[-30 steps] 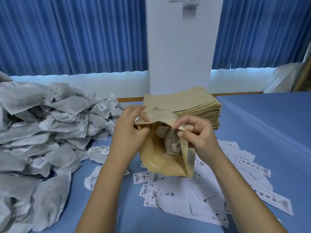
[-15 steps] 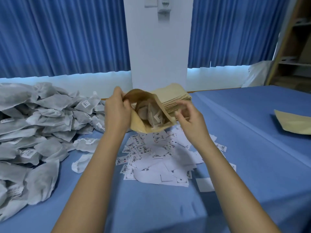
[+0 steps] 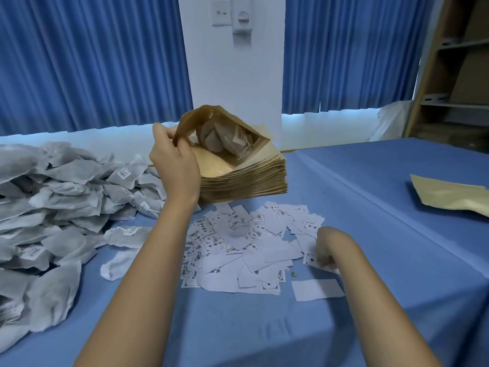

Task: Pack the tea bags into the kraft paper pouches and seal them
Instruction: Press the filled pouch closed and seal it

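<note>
**R hand off the pouch, down at the label slips**

Half a sec ago both hands were on the open kraft pouch (image 3: 193,117). Now only the L hand (image 3: 174,165) has it. Thumb + fingers pinch one lip of the mouth and hold it up just above the stack of empty kraft pouches (image 3: 243,178), mouth gaping. Tea bags (image 3: 222,136) w/ tags are visible inside.

The R hand (image 3: 324,250) has dropped to the slip pile (image 3: 238,247), which lies in front of the stack, and sits at the pile's right edge. Its fingers curl down onto one printed slip (image 3: 315,260) but are mostly hidden behind the wrist, so can't tell if it's pinched yet.

Meaning: filling of this pouch looks done. A slip prob goes in next, then the seal; the mouth is not yet closed.

The heap of loose tea bags (image 3: 53,186) left of the stack is big, so plenty left to pack. One flat pouch (image 3: 449,194) lies well right of the stack on the blue cloth (image 3: 264,327).
</note>
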Demonstrator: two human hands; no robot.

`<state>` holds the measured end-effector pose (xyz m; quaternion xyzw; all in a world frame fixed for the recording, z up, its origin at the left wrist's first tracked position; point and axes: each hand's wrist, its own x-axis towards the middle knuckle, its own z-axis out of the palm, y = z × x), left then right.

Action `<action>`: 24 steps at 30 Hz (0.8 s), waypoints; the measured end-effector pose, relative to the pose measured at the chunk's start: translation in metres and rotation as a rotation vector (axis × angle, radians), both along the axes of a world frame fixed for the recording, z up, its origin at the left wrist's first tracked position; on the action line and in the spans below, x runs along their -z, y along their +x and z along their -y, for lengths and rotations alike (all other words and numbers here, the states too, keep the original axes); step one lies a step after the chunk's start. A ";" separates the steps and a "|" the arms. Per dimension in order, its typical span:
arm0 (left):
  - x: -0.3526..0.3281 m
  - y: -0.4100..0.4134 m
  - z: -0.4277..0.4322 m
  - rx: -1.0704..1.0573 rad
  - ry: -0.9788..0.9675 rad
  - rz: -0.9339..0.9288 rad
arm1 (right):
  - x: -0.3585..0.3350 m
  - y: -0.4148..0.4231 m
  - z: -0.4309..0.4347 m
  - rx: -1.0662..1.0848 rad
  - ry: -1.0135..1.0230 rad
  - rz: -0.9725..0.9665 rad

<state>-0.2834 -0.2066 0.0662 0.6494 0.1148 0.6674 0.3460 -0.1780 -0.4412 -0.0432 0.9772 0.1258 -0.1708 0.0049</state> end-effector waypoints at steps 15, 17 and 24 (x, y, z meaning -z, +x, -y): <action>0.053 0.034 -0.026 -0.047 -0.017 -0.108 | -0.020 0.034 -0.029 -0.004 0.174 0.005; 0.070 0.037 -0.032 -0.064 -0.019 -0.195 | -0.027 0.034 -0.037 0.023 0.354 0.061; 0.124 0.031 -0.038 -0.103 0.077 -0.343 | -0.045 -0.011 -0.078 -0.295 1.088 -0.185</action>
